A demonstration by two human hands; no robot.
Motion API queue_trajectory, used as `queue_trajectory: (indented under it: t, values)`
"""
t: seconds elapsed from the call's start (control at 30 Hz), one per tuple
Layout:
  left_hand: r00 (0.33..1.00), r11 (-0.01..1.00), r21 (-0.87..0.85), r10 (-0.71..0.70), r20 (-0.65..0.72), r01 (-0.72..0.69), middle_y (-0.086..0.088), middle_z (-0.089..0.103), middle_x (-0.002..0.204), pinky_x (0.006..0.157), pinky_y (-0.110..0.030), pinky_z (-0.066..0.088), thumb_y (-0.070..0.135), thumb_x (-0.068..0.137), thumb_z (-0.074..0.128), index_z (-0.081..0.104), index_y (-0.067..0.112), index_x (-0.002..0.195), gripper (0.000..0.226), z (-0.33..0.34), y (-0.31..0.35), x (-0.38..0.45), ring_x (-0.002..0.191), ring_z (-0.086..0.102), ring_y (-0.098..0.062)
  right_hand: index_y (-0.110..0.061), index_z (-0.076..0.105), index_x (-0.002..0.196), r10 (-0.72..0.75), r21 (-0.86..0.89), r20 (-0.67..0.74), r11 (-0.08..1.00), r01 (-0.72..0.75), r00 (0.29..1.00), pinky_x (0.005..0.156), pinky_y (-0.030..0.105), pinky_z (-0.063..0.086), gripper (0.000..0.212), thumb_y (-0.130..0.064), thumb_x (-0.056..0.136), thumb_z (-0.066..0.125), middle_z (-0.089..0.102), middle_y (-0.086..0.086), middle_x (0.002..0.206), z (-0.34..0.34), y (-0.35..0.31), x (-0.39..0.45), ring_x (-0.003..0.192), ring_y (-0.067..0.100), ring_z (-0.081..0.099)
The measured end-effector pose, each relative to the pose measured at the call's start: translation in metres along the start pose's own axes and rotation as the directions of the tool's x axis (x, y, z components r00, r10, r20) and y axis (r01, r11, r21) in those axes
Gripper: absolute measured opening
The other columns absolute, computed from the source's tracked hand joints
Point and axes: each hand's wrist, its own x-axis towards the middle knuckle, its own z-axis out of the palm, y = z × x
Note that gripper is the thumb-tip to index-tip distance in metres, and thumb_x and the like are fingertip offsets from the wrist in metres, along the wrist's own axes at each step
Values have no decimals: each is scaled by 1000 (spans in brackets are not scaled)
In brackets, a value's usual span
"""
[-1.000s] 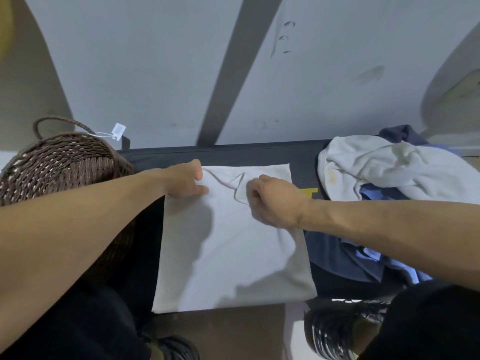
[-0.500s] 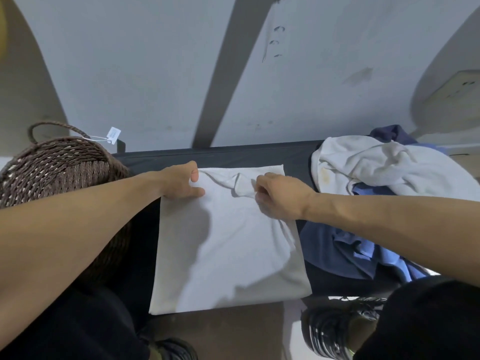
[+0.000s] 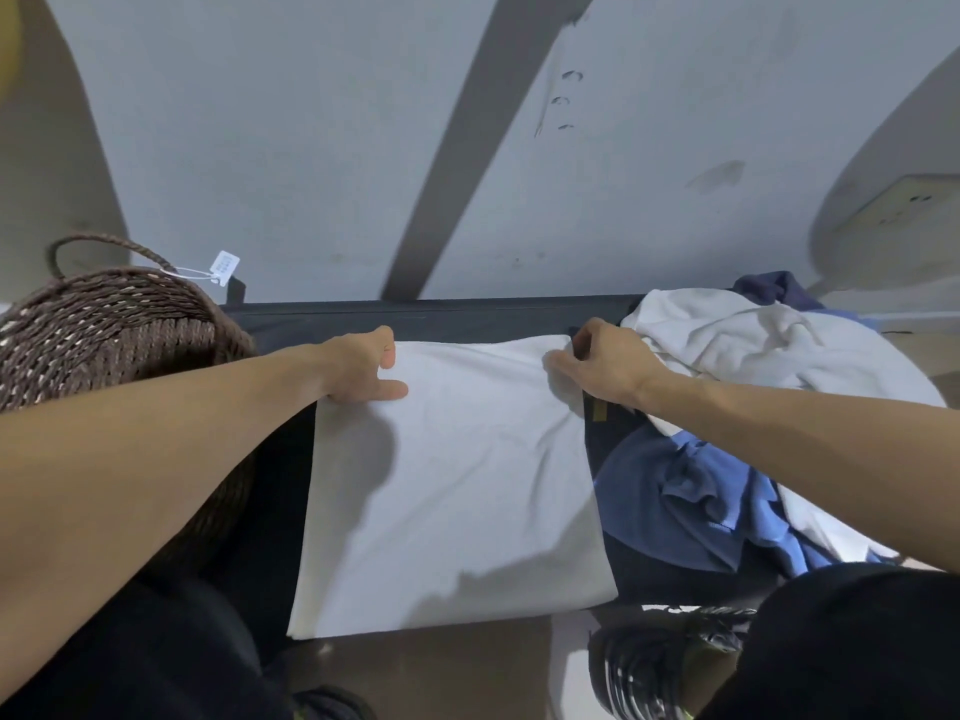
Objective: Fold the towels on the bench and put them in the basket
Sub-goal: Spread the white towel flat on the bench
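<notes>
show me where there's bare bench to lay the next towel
Bare bench shows as a strip behind the white towel, plus slim gaps between it and the basket and it and the pile of cloths. The right end is crowded.

Pale grey wall (image 3: 311, 148) behind (scuffed), dark diagonal band (image 3: 467, 148) across; brown floor (image 3: 441, 672) below.
</notes>
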Motion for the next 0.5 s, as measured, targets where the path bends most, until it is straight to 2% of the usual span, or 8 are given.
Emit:
queue_trajectory:
  t: [0.1, 0.17, 0.27, 0.4, 0.5]
  values:
    - [1000, 1000, -6, 7, -7, -7, 6, 47, 82, 70, -33, 40, 47, 88, 64, 38, 22, 103, 39, 1, -2, 2, 74, 49, -15, -18, 57, 93, -43, 61, 36, 997, 41, 998, 50, 18, 33, 20, -37, 91, 61, 59, -11, 72, -1, -1, 7, 64, 4, 52]
    - [1000, 1000, -8, 16, -17, -17, 8, 46, 81, 67, -32, 38, 46, 87, 65, 38, 22, 103, 39, 2, -3, 3, 71, 47, -12, -21, 58, 89, -80, 55, 94, 996, 75, 992, 51, 18, 33, 11, -30, 89, 65, 59, -11, 71, -4, -2, 11, 66, 8, 54]
    - [999, 1000, -12, 20, -33, -20, 10, 45, 81, 64, -32, 35, 45, 87, 66, 39, 23, 103, 39, 3, -3, 4, 71, 45, -7, -23, 59, 78, -119, 121, 114, 987, 105, 986, 53, 18, 37, 17, -23, 81, 75, 61, -10, 72, -9, -4, 15, 67, 10, 56]
    - [1000, 1000, -8, 3, -28, -3, 9, 46, 82, 67, -32, 36, 46, 86, 66, 39, 23, 102, 39, 3, -3, 4, 72, 46, -12, -18, 67, 88, -88, 348, 193, 937, 16, 977, 60, 21, 46, 19, -17, 78, 83, 61, -6, 72, -10, -3, 18, 63, 11, 55]
    - [1000, 1000, 2, -2, -29, 2, 8, 46, 83, 68, -33, 38, 47, 85, 66, 39, 23, 102, 40, 2, -1, 4, 77, 49, -18, -18, 70, 76, -32, 305, 155, 952, -17, 987, 56, 19, 45, 20, -25, 73, 88, 63, -5, 66, -11, -1, 23, 58, 9, 55]
